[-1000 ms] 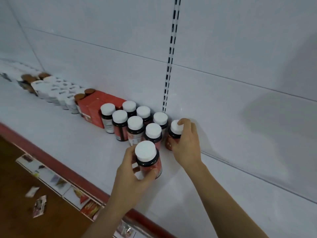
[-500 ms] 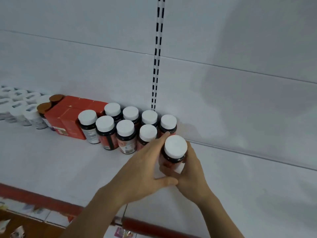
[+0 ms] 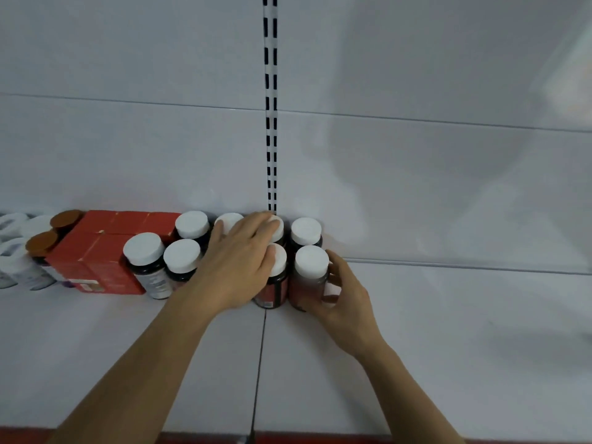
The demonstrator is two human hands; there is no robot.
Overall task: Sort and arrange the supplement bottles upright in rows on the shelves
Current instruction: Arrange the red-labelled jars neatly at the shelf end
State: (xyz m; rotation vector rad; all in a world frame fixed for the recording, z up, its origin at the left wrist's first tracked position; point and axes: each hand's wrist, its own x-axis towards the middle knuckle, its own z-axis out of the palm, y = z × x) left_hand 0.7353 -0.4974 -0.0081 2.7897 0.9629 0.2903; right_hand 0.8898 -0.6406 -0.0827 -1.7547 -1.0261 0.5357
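Several dark supplement bottles with white caps stand upright in two rows at the back of the white shelf [image 3: 448, 347]. My right hand [image 3: 344, 293] grips the rightmost front-row bottle [image 3: 309, 277], which stands on the shelf beside a red-labelled bottle [image 3: 275, 283]. My left hand [image 3: 238, 261] lies flat with straight fingers over the caps of the middle bottles, hiding some of them. Another bottle [image 3: 306, 232] stands behind the held one, against the back wall.
A red carton [image 3: 105, 251] sits left of the bottles. Beyond it are brown-capped bottles [image 3: 41, 245] and white bottles [image 3: 16, 251]. A slotted upright [image 3: 270, 107] runs up the back wall. The shelf's red front edge [image 3: 320, 439] lies below.
The bottle held in both hands has been set down at the right end of the front row. My left hand left it and now rests across the middle caps. The view has shifted.
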